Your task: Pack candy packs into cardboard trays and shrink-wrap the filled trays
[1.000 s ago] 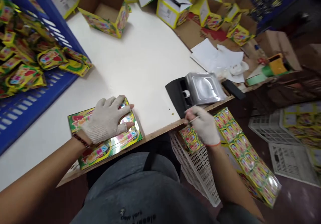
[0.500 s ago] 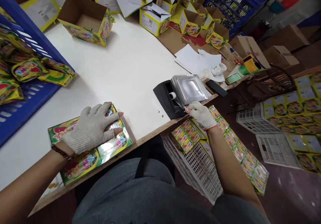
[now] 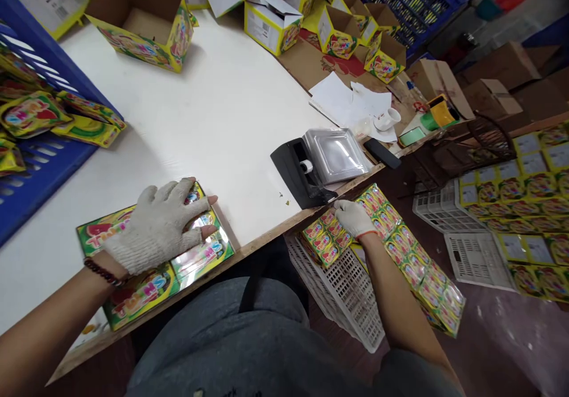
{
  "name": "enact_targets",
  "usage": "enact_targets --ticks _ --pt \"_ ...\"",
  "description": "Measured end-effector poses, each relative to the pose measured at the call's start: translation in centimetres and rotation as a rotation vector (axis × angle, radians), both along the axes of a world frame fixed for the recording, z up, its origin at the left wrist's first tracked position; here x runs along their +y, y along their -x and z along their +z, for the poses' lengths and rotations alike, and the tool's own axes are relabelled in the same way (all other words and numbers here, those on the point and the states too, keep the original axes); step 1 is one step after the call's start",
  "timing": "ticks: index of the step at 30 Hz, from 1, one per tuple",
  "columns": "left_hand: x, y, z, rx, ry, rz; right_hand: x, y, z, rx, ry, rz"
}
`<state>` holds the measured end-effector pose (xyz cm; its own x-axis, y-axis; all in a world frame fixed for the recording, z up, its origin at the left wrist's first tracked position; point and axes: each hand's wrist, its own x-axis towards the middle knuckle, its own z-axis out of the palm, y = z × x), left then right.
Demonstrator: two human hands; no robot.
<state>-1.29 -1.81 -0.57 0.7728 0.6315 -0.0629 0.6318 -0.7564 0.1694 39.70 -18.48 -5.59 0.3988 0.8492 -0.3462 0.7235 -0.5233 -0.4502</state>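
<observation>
The spread left hand (image 3: pixel 162 225) rests on a glossy green-and-yellow rectangular pack (image 3: pixel 142 296). Beside a black plastic tape dispenser (image 3: pixel 288 169), the right hand (image 3: pixel 355 218) curls, any pinch unclear. Beside it, shiny yellow-green packs (image 3: pixel 413 261) look finished; beyond the left, a yellow-edged cardboard carton (image 3: pixel 137 44) stands open.

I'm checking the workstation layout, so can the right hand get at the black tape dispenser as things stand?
Very likely yes: the right hand is close beside the near end of the black tape dispenser, with nothing visible in between.

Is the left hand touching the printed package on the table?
Touching: the head view shows the left hand lying spread on top of the printed package.
</observation>
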Motion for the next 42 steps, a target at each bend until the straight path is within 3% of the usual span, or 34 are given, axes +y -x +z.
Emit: enact_targets --ticks 3,6,11,15,18,24,34,39,42 --pt "-0.4 -0.1 0.3 0.037 0.005 0.0 -0.2 1.2 0.5 0.088 0.1 0.1" --pt "-0.8 -0.1 0.6 0.01 0.032 0.021 0.7 3.6 2.8 0.298 0.139 0.299" --pt "-1.3 0.2 0.6 0.042 0.015 0.019 7.9 11.2 6.9 0.676 0.013 0.781" --pt "-1.3 0.4 0.4 0.053 -0.017 -0.019 14.4 16.7 5.9 0.689 0.038 0.985" --pt "-1.2 0.5 0.3 0.0 -0.008 -0.043 16.7 18.4 4.0 0.711 0.088 1.034" --pt "-1.2 0.1 0.0 0.003 -0.014 0.034 17.3 18.4 2.5 0.732 0.101 1.031" --pt "-1.2 0.1 -0.4 -0.032 0.015 0.034 16.7 18.5 -1.2 0.909 0.177 0.836" --pt "-1.3 0.2 -0.3 -0.042 0.017 0.033 14.9 19.6 -3.3 1.024 0.26 0.606" --pt "-1.6 0.3 -0.3 -0.057 0.017 0.044 12.0 20.4 -3.9 0.871 0.021 0.417"
